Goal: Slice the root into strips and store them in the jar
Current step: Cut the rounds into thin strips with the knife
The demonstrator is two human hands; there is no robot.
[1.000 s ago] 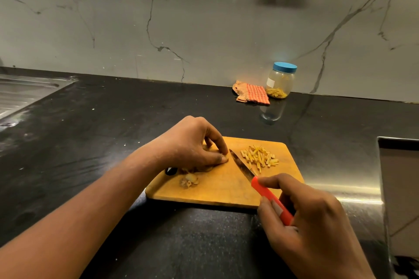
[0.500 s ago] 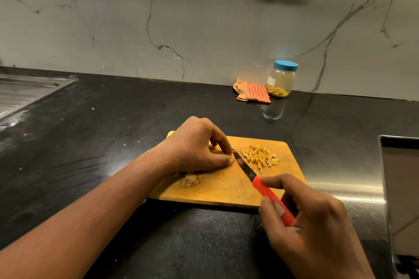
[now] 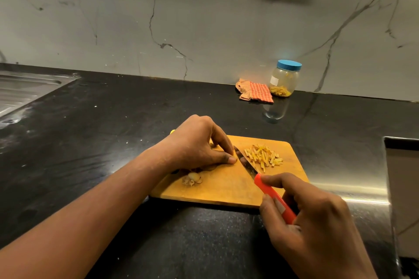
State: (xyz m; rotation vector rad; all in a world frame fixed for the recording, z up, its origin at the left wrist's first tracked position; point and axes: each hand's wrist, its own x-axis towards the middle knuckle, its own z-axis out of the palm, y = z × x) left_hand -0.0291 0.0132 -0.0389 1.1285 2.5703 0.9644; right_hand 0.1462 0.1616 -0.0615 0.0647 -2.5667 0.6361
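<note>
The left hand (image 3: pixel 199 142) curls down on the rounded wooden board (image 3: pixel 226 190), fingertips pinching the root, mostly hidden beneath. The right hand (image 3: pixel 317 222) grips the knife (image 3: pixel 272 195) by its smooth orange handle, steel blade beside the left thumb. Thin yellow strips (image 3: pixel 264 157) heap at two o'clock. The clear, blue-lidded jar (image 3: pixel 284 79) stands at one o'clock, its white label unreadable.
</note>
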